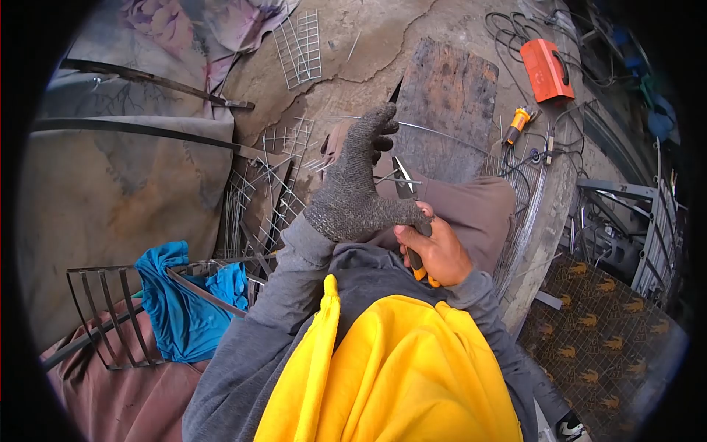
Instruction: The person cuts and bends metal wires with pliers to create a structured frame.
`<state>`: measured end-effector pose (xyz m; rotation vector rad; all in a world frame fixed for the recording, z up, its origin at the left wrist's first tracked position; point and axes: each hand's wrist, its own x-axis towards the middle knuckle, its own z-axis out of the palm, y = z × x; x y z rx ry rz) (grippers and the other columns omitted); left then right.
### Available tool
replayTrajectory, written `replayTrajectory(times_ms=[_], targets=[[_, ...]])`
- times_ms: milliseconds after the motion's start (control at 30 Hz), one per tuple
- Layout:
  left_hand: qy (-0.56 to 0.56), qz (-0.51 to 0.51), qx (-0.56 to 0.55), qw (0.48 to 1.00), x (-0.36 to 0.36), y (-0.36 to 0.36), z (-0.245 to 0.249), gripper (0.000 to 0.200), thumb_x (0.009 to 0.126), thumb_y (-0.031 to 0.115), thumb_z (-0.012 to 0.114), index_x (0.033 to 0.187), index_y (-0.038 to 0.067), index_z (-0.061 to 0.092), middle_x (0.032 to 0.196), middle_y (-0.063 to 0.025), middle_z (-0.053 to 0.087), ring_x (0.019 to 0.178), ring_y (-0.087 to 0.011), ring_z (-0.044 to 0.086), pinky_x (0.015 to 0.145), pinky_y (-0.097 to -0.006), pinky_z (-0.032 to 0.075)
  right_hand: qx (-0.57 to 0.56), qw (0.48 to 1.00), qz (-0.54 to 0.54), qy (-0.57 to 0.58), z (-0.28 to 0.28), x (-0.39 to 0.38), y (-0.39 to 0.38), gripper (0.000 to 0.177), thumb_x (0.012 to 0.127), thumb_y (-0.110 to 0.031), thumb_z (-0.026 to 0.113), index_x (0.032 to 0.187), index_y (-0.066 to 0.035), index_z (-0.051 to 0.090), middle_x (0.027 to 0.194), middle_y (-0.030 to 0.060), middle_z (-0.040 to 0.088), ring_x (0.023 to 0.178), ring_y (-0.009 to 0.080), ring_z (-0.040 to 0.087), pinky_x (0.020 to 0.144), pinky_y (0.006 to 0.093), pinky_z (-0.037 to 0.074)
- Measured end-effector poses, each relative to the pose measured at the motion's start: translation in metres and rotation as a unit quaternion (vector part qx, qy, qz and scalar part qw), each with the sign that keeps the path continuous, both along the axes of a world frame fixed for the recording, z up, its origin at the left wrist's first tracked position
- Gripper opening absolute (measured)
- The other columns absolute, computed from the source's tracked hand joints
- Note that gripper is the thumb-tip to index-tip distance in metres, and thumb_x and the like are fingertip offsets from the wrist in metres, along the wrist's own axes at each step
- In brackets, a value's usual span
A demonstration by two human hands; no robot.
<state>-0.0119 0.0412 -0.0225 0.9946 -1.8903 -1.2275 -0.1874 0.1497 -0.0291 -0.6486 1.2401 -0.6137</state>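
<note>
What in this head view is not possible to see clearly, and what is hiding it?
- Head view: the yellow-handled metal cutting tool; the bare right hand covers its handles.
- Head view: the thin steel wire; too thin to tell whether the grey-gloved left hand grips it.
- Head view: the orange box-shaped machine; too small for its markings.
</note>
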Motion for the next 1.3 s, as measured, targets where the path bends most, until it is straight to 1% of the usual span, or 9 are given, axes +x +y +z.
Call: replayTrajectory(times_ms=[33, 167, 267, 367, 433, 467, 533, 833, 1300], targets=[[0.003, -0.005, 0.060, 0.998, 0.005, 0.000, 0.004, 0.126, 0.060, 0.036, 0.098, 0.157, 0.010, 0.022, 0.144, -0.0200, 0.047, 0.129, -0.0304, 0.053, 0.108, -0.0442, 0.044, -0.005, 1.000, -0.007, -0.019, 0.001, 0.001, 0.000, 0.040, 0.098, -0.029, 0.066, 0.130, -0.004, 0.058, 0.078, 0.0014, 0.056, 0.061, 0.0093, 0.054, 0.057, 0.0270, 0.048], [-0.047, -0.017, 0.082, 0.995, 0.020, -0.005, 0.003, 0.121, 0.063, 0.034, 0.097, 0.156, 0.009, 0.024, 0.145, -0.0179, 0.047, 0.129, -0.0302, 0.053, 0.107, -0.0442, 0.045, -0.009, 0.999, -0.022, -0.028, 0.002, 0.006, -0.003, 0.040, 0.098, -0.028, 0.066, 0.129, -0.003, 0.058, 0.077, 0.0015, 0.056, 0.060, 0.0098, 0.054, 0.056, 0.0268, 0.047], [-0.070, -0.065, -0.018, 0.995, 0.028, -0.003, -0.012, 0.109, 0.067, 0.032, 0.095, 0.153, 0.007, 0.032, 0.144, -0.0153, 0.049, 0.128, -0.0280, 0.054, 0.107, -0.0428, 0.045, 0.002, 0.998, -0.040, -0.052, -0.001, 0.001, -0.002, 0.035, 0.098, -0.027, 0.066, 0.122, -0.003, 0.059, 0.077, 0.0022, 0.056, 0.060, 0.0101, 0.055, 0.056, 0.0264, 0.048], [-0.094, -0.047, 0.003, 0.994, 0.031, -0.001, -0.024, 0.085, 0.073, 0.031, 0.091, 0.143, 0.006, 0.049, 0.138, -0.0143, 0.054, 0.126, -0.0282, 0.056, 0.107, -0.0408, 0.045, -0.007, 0.998, -0.030, -0.058, -0.005, -0.005, -0.001, 0.029, 0.098, -0.027, 0.066, 0.115, -0.003, 0.060, 0.079, 0.0023, 0.057, 0.063, 0.0100, 0.056, 0.058, 0.0260, 0.049], [-0.156, -0.053, -0.114, 0.980, 0.030, -0.005, -0.037, 0.051, 0.084, 0.025, 0.080, 0.125, 0.004, 0.061, 0.124, -0.0188, 0.061, 0.117, -0.0348, 0.060, 0.101, -0.0421, 0.048, -0.015, 0.998, -0.028, -0.045, -0.004, -0.007, 0.000, 0.026, 0.098, -0.027, 0.066, 0.109, -0.004, 0.059, 0.083, 0.0022, 0.058, 0.070, 0.0099, 0.057, 0.059, 0.0259, 0.050], [-0.156, -0.053, -0.114, 0.980, 0.030, -0.004, -0.045, 0.051, 0.084, 0.025, 0.080, 0.125, 0.004, 0.061, 0.124, -0.0188, 0.061, 0.117, -0.0348, 0.060, 0.101, -0.0421, 0.048, -0.015, 0.998, -0.028, -0.045, -0.004, -0.008, 0.001, 0.026, 0.098, -0.027, 0.066, 0.109, -0.004, 0.059, 0.083, 0.0022, 0.058, 0.070, 0.0099, 0.057, 0.059, 0.0259, 0.050], [-0.142, -0.048, -0.078, 0.986, 0.028, -0.002, -0.052, 0.031, 0.091, 0.020, 0.073, 0.117, 0.005, 0.068, 0.120, -0.0173, 0.064, 0.114, -0.0351, 0.061, 0.097, -0.0406, 0.048, -0.003, 0.999, -0.023, -0.039, -0.004, -0.010, 0.002, 0.035, 0.098, -0.022, 0.064, 0.124, 0.000, 0.058, 0.088, 0.0029, 0.059, 0.072, 0.0114, 0.060, 0.067, 0.0262, 0.052], [-0.090, -0.032, -0.097, 0.991, 0.025, -0.006, -0.034, 0.027, 0.095, 0.015, 0.065, 0.121, 0.006, 0.068, 0.102, -0.0146, 0.066, 0.096, -0.0328, 0.063, 0.085, -0.0416, 0.050, -0.057, 0.998, -0.004, 0.029, -0.010, -0.017, 0.013, 0.044, 0.099, -0.025, 0.065, 0.133, 0.002, 0.057, 0.115, 0.0051, 0.068, 0.102, 0.0103, 0.061, 0.090, 0.0266, 0.049], [-0.093, -0.126, -0.155, 0.976, 0.017, -0.009, -0.018, 0.034, 0.091, 0.017, 0.069, 0.123, 0.009, 0.067, 0.100, -0.0146, 0.065, 0.093, -0.0353, 0.062, 0.081, -0.0431, 0.050, -0.026, 0.996, 0.002, -0.088, 0.029, -0.017, 0.012, 0.044, 0.100, -0.024, 0.064, 0.134, 0.003, 0.055, 0.109, 0.0056, 0.065, 0.095, 0.0108, 0.059, 0.087, 0.0272, 0.049]])
